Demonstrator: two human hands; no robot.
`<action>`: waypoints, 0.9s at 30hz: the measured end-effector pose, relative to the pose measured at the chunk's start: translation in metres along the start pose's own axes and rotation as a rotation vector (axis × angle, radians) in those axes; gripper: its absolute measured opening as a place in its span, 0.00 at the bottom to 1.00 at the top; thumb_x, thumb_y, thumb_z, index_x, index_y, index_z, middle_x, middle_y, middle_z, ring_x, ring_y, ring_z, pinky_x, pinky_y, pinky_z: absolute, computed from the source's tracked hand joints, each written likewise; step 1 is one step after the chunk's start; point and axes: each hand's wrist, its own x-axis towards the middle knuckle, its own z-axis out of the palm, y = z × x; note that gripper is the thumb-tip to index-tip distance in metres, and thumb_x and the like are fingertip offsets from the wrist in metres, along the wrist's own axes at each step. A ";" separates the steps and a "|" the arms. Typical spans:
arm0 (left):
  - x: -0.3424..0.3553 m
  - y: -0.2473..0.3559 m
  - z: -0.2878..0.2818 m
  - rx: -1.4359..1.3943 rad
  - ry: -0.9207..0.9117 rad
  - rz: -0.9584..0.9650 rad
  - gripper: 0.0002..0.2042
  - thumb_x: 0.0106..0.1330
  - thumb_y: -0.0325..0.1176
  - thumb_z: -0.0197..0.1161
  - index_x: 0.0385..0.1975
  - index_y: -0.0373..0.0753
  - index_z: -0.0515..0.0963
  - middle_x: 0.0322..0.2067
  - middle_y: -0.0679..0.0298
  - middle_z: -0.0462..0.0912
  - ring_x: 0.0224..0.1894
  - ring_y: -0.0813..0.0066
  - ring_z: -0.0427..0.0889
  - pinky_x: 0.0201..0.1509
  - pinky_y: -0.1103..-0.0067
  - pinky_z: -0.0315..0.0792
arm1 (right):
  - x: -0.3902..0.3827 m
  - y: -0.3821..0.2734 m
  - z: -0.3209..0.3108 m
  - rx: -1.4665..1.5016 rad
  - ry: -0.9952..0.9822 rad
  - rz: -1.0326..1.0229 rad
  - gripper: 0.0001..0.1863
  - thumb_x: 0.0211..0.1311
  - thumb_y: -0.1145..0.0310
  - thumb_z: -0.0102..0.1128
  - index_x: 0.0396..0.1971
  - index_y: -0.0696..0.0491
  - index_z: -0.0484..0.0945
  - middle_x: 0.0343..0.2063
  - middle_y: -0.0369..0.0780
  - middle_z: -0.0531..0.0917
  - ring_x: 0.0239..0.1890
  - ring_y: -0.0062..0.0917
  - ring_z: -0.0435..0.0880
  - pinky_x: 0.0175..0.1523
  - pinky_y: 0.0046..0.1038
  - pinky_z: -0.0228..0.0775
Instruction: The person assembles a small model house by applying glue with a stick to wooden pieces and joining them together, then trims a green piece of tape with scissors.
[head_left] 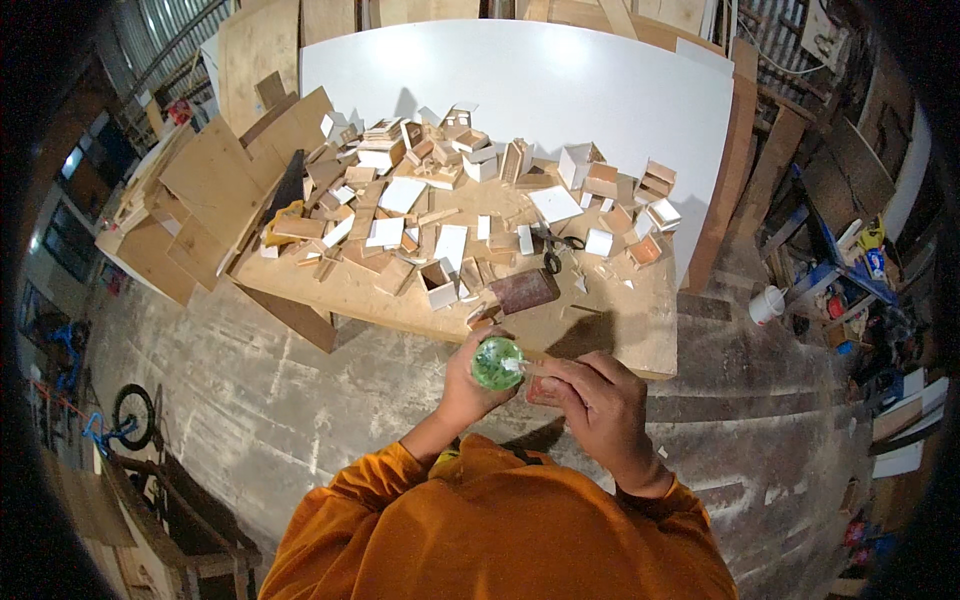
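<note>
My left hand [462,390] is wrapped round a small green round container [492,370] with white material inside. My right hand [607,418] grips a thin flat stick [535,368], its tip at the white material. A reddish piece [541,395] shows below the stick beside my right fingers; I cannot tell whether it is held. Just beyond my hands, the wooden table [630,335] carries many small wood and white board pieces [395,195], dark-handled scissors [553,260] and a dark brown rectangular object [525,292].
A large white board [600,90] stands behind the table. Wood sheets [210,180] lean at the left, with a bicycle [130,420] below them on the concrete floor [250,420]. A white bucket [767,305] and a cluttered blue stand [850,270] are at the right.
</note>
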 end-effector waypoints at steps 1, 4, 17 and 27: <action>0.001 0.007 -0.001 0.030 0.010 0.021 0.32 0.40 0.24 0.76 0.50 0.39 0.71 0.44 0.61 0.79 0.46 0.69 0.80 0.51 0.76 0.72 | 0.000 0.000 -0.002 -0.015 0.001 -0.012 0.10 0.55 0.72 0.65 0.39 0.53 0.81 0.32 0.41 0.82 0.32 0.36 0.83 0.37 0.33 0.74; -0.002 0.012 0.000 0.036 0.037 0.038 0.32 0.40 0.25 0.76 0.51 0.38 0.71 0.45 0.60 0.79 0.46 0.69 0.79 0.52 0.76 0.72 | 0.001 0.001 0.001 0.024 0.075 -0.066 0.11 0.51 0.77 0.66 0.37 0.55 0.82 0.27 0.41 0.80 0.27 0.34 0.81 0.31 0.31 0.72; -0.009 0.024 0.003 0.252 0.001 0.215 0.31 0.37 0.29 0.77 0.46 0.38 0.72 0.42 0.51 0.78 0.42 0.49 0.79 0.46 0.68 0.74 | -0.003 0.015 0.026 -0.207 -0.126 -0.187 0.07 0.51 0.75 0.62 0.33 0.56 0.77 0.26 0.42 0.76 0.28 0.39 0.80 0.31 0.37 0.71; -0.005 0.032 -0.008 0.375 -0.099 0.214 0.31 0.36 0.28 0.76 0.45 0.39 0.72 0.38 0.51 0.78 0.40 0.45 0.78 0.41 0.64 0.74 | -0.006 0.026 0.016 0.097 -0.103 -0.143 0.07 0.51 0.75 0.62 0.32 0.58 0.79 0.26 0.44 0.79 0.28 0.39 0.81 0.32 0.35 0.72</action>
